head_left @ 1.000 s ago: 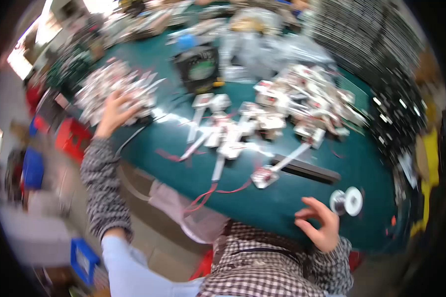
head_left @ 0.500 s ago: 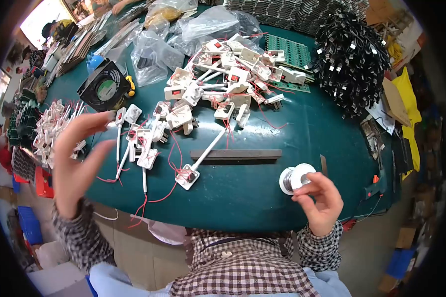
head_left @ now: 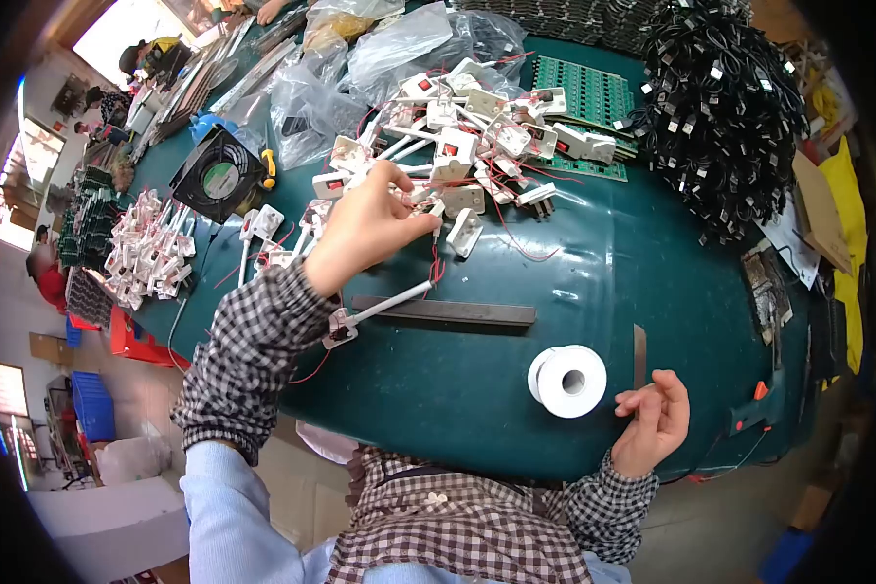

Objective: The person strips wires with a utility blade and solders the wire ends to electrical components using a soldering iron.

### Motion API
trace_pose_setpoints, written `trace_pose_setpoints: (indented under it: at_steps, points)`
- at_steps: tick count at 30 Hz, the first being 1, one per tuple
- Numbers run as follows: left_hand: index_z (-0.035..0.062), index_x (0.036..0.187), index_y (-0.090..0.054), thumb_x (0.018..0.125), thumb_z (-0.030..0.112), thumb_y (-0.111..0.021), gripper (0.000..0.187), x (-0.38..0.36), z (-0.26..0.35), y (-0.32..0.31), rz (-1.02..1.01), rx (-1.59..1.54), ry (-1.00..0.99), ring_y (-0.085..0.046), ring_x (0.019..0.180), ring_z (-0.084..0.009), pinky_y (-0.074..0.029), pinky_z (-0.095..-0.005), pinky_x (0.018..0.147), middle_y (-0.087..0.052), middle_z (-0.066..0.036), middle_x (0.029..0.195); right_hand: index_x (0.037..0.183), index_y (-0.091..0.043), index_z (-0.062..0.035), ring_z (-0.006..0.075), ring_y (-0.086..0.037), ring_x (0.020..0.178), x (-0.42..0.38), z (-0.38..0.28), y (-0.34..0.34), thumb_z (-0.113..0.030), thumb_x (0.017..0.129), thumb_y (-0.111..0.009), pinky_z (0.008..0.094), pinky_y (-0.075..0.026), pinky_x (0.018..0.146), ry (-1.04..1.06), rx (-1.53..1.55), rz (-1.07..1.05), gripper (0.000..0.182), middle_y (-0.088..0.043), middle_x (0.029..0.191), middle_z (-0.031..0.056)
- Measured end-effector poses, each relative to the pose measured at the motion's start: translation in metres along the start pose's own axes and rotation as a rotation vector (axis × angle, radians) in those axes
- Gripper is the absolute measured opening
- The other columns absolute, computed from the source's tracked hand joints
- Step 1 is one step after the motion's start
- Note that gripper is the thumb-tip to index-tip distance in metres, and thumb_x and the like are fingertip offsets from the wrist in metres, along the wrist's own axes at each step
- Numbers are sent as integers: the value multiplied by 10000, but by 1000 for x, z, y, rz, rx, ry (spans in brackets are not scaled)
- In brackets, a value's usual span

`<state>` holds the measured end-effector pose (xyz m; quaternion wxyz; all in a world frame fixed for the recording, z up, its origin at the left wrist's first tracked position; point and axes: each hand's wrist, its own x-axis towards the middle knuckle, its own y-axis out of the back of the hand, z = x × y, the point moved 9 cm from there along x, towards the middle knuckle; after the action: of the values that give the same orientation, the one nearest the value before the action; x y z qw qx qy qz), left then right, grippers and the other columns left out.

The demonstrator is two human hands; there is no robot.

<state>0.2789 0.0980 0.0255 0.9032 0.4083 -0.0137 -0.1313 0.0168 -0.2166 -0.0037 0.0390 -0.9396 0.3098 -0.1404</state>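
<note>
My left hand [head_left: 375, 226] reaches over the front of a pile of white plastic housings [head_left: 453, 146], fingers bent and thumb tip meeting the fingers. It pinches a small white housing [head_left: 437, 208] with red wires; the palm side is hidden. Below it, a white cable [head_left: 391, 303] runs to another housing [head_left: 339, 329] and crosses a dark bar [head_left: 457, 311]. My right hand [head_left: 652, 424] is at the table's front edge, fingers loosely bent and apart, holding nothing. Left of it, apart from the fingers, a white spool [head_left: 566, 382] stands on the green table.
A thin brown strip [head_left: 639, 355] lies beyond my right hand. Black USB cables [head_left: 720, 127] are heaped at the right, near green circuit boards [head_left: 584, 92]. A glue gun [head_left: 755, 409] lies by the right edge. A black fan [head_left: 220, 175] and plastic bags [head_left: 307, 107] are at the back left.
My left hand has moved right and forward to the pile and closed on a housing. My right hand has come off the spool and moved slightly right; the spool has been let go.
</note>
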Motion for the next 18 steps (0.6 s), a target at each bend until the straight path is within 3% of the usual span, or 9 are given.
trace_pose_setpoints:
  at_steps: [1, 3, 5, 9, 11, 13, 15, 17, 18]
  points:
    - [21, 1074, -521, 728, 315, -810, 538, -6, 2, 5, -2, 8, 4, -659, 664, -220, -508, -341, 602, -668, -104, 757, 1148, -575, 61, 126, -585, 610, 1, 1, 0, -109, 926, -620, 238, -521, 569, -7, 6, 2, 283, -619, 723, 74]
    - [-1, 1106, -504, 752, 194, -825, 516, -17, 0, 13, -2, -109, 55, -594, 690, -99, -453, -245, 563, -675, -97, 795, 1144, -576, 60, 130, -585, 601, 0, 3, 1, -136, 924, -640, 242, -520, 559, -38, 27, 21, 301, -615, 712, 72]
    - [-2, 1125, -500, 744, 189, -832, 540, -23, -7, 16, 2, -113, 111, -600, 712, -109, -475, -245, 601, -662, -90, 821, 1143, -578, 59, 131, -585, 600, 0, 4, -1, -154, 921, -652, 243, -521, 557, -43, 38, 8, 316, -613, 708, 72]
    - [-3, 1152, -496, 739, 181, -839, 568, -29, 0, 24, 136, -11, -30, -614, 703, -116, -502, -259, 616, -609, -53, 763, 1147, -578, 58, 126, -588, 609, 1, 4, -7, -155, 924, -648, 242, -521, 566, -49, -6, -35, 316, -606, 710, 66]
    - [5, 1140, -513, 697, 283, -839, 616, -35, 12, 22, 126, 38, -63, -670, 709, -218, -521, -332, 642, -671, -111, 753, 1148, -578, 57, 126, -589, 614, 0, 4, -8, -151, 924, -646, 242, -519, 570, -51, -42, -36, 313, -604, 713, 63]
    - [-6, 1203, -506, 747, 313, -830, 644, -37, 19, 7, -88, -70, -174, -678, 686, -207, -515, -322, 606, -687, -123, 764, 1153, -579, 52, 127, -593, 629, 1, 6, -8, -131, 929, -632, 239, -513, 576, -68, -64, -25, 294, -602, 722, 63]
    - [-16, 1257, -499, 861, 124, -718, 473, -36, 13, -5, -281, -226, -184, -679, 744, -144, -549, -259, 676, -690, -112, 862, 1155, -580, 51, 128, -595, 638, 0, 7, -8, -122, 932, -625, 238, -510, 575, -67, -87, -19, 285, -602, 727, 64]
    - [-4, 1198, -562, 901, 95, -646, 325, -34, 0, 9, -250, -239, 62, -673, 780, -138, -544, -267, 704, -691, -97, 872, 1156, -581, 49, 128, -597, 647, 1, 4, -6, -113, 935, -617, 237, -508, 575, -66, -110, -8, 277, -601, 733, 64]
    - [-4, 1084, -634, 899, 67, -608, 199, -30, 2, 22, -132, -51, -4, -667, 825, -142, -538, -297, 729, -687, -96, 871, 1162, -579, 49, 128, -598, 650, 2, 0, -4, -107, 937, -613, 236, -506, 573, -45, -125, 14, 276, -603, 736, 66]
